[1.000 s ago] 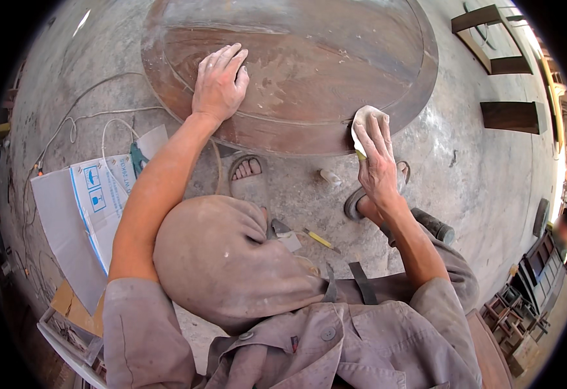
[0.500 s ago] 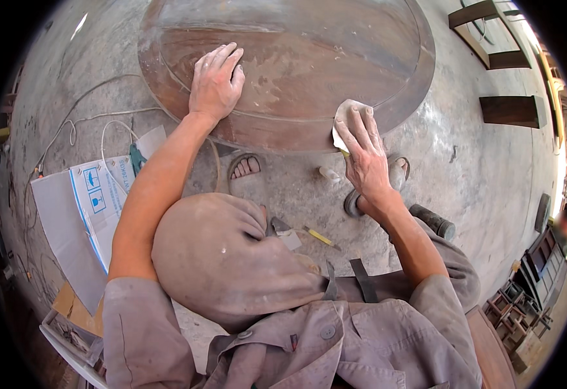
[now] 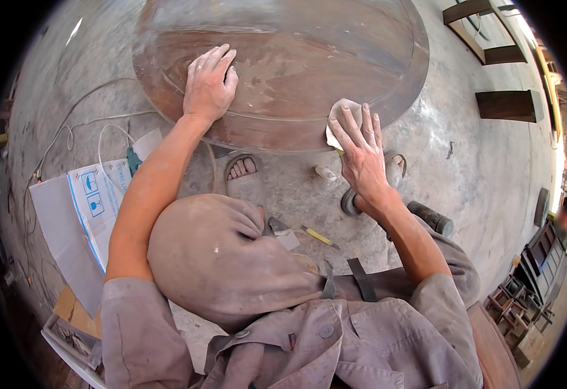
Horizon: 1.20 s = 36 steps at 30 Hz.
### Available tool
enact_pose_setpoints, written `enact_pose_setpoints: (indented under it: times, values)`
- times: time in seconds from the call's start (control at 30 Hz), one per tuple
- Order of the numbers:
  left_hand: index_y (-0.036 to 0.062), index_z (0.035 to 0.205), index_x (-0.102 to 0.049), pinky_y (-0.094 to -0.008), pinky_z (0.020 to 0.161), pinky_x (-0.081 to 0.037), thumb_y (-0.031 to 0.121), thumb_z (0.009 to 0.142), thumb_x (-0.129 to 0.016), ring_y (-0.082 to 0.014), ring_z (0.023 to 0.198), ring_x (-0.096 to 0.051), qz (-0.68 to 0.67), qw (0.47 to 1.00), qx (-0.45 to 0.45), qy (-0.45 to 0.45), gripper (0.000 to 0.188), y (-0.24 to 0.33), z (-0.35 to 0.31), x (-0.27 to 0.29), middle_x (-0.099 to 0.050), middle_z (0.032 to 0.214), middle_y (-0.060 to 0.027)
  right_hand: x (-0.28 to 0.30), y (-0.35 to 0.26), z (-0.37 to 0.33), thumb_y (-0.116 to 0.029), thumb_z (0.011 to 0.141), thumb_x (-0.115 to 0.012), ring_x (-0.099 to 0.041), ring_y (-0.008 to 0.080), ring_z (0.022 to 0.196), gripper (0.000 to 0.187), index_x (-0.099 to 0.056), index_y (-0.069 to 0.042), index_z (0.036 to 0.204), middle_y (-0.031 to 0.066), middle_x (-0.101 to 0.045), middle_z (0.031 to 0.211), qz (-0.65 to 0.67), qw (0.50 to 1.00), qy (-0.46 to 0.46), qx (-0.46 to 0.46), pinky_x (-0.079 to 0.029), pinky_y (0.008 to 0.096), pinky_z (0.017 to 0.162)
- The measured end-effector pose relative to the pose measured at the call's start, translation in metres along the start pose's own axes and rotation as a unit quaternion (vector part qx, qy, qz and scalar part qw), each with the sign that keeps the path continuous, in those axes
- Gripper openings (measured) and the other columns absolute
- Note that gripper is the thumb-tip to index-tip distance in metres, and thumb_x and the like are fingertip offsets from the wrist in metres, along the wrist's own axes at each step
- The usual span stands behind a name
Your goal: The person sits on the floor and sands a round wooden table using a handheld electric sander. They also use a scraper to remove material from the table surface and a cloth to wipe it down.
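Observation:
In front of me is a dusty, brown round wooden tabletop (image 3: 309,74) with an inlaid line running near its rim. My left hand (image 3: 208,85) rests palm down on its left part, fingers stretched out and whitened with dust; it holds nothing. At the near right rim, my right hand (image 3: 364,154) presses a pale piece of sandpaper (image 3: 332,135) onto the wood. Its fingers are spread over the sheet, and a bit of yellow shows at the sheet's lower edge. The palm side of both hands is hidden.
On the concrete floor lie a yellow utility knife (image 3: 319,236), a scraper (image 3: 278,225) and a dark cylinder (image 3: 430,218). Flattened cardboard (image 3: 63,220), a green power tool (image 3: 133,159) and cables are at the left. Dark wooden frames (image 3: 507,106) stand at the right.
The whole view has shifted slightly, so table and hands sit a little further left. My right hand's fingers are somewhat more spread on the sandpaper. My left hand keeps its place on the wood.

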<state>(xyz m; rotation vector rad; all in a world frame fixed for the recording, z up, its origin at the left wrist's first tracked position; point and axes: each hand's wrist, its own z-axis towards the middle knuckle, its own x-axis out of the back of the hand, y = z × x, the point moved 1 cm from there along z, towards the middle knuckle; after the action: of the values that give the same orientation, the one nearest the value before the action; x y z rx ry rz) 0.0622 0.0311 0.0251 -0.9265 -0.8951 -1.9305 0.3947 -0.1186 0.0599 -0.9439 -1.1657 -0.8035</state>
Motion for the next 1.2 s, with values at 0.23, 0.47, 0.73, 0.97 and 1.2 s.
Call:
enact_pose_setpoints:
  times: [0.23,0.47,0.73,0.97,1.2]
  values:
    - [0.0075,0.136,-0.067,-0.048,0.116,-0.04,0.016,0.098,-0.062,-0.0314,0.138,-0.056,-0.009,1.0,-0.006,0.0,0.039,0.0,0.0,0.0,-0.064,0.145,-0.0115,-0.001,-0.002,-0.005,-0.002,0.083,-0.069,-0.024,0.0445,0.159,0.073,-0.053,-0.012,0.154,0.0152,-0.039,0.168,-0.015,1.0,-0.014,-0.011,-0.018,0.0607,0.131]
    - [0.0071,0.136,-0.066,-0.0474,0.117,-0.04,0.015,0.098,-0.062,-0.0313,0.138,-0.056,-0.006,1.0,-0.004,0.0,0.039,0.0,0.0,-0.001,-0.063,0.145,-0.0114,0.001,0.002,-0.017,-0.003,0.083,-0.07,-0.026,0.045,0.159,0.073,-0.054,-0.013,0.153,0.0169,-0.038,0.168,0.002,1.0,0.006,-0.026,-0.018,0.0621,0.13]
    - [0.0078,0.137,-0.066,-0.0475,0.117,-0.039,0.015,0.098,-0.062,-0.0319,0.138,-0.055,-0.009,1.0,0.002,-0.005,0.04,-0.001,-0.001,-0.002,-0.063,0.146,-0.0112,0.008,-0.001,-0.027,0.0,0.082,-0.069,-0.029,0.0462,0.157,0.072,-0.056,-0.013,0.152,0.0185,-0.04,0.167,0.01,0.999,0.004,-0.03,-0.02,0.0617,0.129]
    - [0.008,0.137,-0.067,-0.0474,0.117,-0.039,0.016,0.098,-0.062,-0.0315,0.139,-0.055,-0.007,1.0,-0.007,0.003,0.04,-0.001,0.0,-0.002,-0.063,0.146,-0.0111,0.013,0.014,-0.018,0.004,0.082,-0.065,-0.027,0.0468,0.157,0.074,-0.055,-0.014,0.153,0.0175,-0.039,0.168,0.001,0.998,0.051,-0.039,-0.02,0.059,0.13]
    - [0.0075,0.136,-0.067,-0.0474,0.117,-0.039,0.016,0.099,-0.062,-0.0313,0.138,-0.056,-0.002,1.0,-0.005,0.001,0.039,-0.001,0.0,-0.002,-0.063,0.146,-0.0115,0.007,0.014,-0.05,0.001,0.086,-0.066,-0.025,0.0464,0.158,0.072,-0.054,-0.015,0.155,0.0183,-0.037,0.168,0.017,0.997,0.042,-0.057,-0.017,0.0608,0.131]
